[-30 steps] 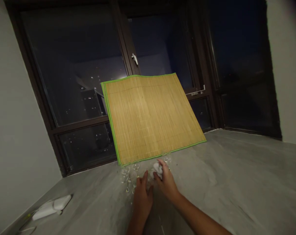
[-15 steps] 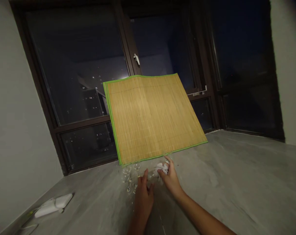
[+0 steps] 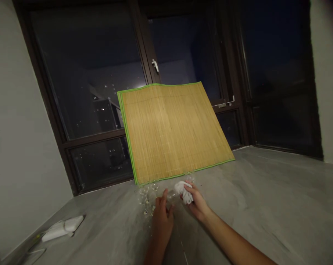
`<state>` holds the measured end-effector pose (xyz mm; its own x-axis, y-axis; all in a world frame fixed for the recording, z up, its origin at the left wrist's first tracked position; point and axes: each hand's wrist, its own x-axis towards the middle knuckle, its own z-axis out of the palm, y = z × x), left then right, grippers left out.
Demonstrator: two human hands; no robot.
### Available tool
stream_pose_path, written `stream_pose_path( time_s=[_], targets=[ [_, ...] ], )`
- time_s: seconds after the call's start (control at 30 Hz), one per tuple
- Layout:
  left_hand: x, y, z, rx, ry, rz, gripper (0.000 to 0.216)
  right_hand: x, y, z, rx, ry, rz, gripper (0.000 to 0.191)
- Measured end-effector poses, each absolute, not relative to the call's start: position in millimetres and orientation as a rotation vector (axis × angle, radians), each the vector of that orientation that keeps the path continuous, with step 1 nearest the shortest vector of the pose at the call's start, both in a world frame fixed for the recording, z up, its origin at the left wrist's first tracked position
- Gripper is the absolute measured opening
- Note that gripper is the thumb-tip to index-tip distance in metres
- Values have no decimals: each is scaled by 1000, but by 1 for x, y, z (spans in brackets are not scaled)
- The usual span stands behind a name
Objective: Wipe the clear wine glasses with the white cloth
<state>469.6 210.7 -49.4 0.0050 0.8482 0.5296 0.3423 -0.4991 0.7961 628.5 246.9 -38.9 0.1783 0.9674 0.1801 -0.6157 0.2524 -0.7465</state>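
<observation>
My right hand (image 3: pixel 197 203) is closed around a crumpled white cloth (image 3: pixel 183 191). Left of the cloth, a clear glass (image 3: pixel 171 195) is tilted on its side, its mouth toward the cloth. My left hand (image 3: pixel 163 217) grips this glass, though its fingers partly hide the hold. Beside the left hand stand several clear stemmed glasses (image 3: pixel 143 195), blurry and overlapping. Another clear glass (image 3: pixel 190 176) is just beyond the right hand, near the mat's lower edge.
A bamboo mat (image 3: pixel 174 129) with green edging leans against the dark window (image 3: pixel 92 73). On the grey stone-look surface (image 3: pixel 251 206), a white object with a cord (image 3: pixel 63 228) lies at the lower left. A dark object is cut off at the left edge.
My right hand has drawn in around the cloth, its extended finger now curled, and more of the cloth shows. The left hand stays nearly in place. The view has shifted slightly.
</observation>
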Motion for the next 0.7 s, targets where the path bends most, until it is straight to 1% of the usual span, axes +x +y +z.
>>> stream_pose_path(
  time_s=[0.07, 0.2, 0.27, 0.43, 0.53, 0.7],
  targets=[
    [470, 210, -48, 1844, 1209, 1505, 53, 630, 249, -41, -598, -702, 1218, 46],
    [471, 209, -48, 1851, 1220, 1512, 51, 628, 248, -43, -693, -754, 1176, 56],
    [471, 209, -48, 1807, 1209, 1526, 50, 626, 248, -45, -746, -873, 1053, 58],
    [472, 209, -49, 1808, 1220, 1512, 51, 621, 253, -53, -853, -1107, 593, 65],
    [471, 210, -50, 1881, 1253, 1479, 49, 622, 254, -56, -898, -1246, 433, 63],
    [467, 213, -55, 1944, 1337, 1472, 50, 626, 250, -54, -926, -1455, 381, 54]
  ],
)
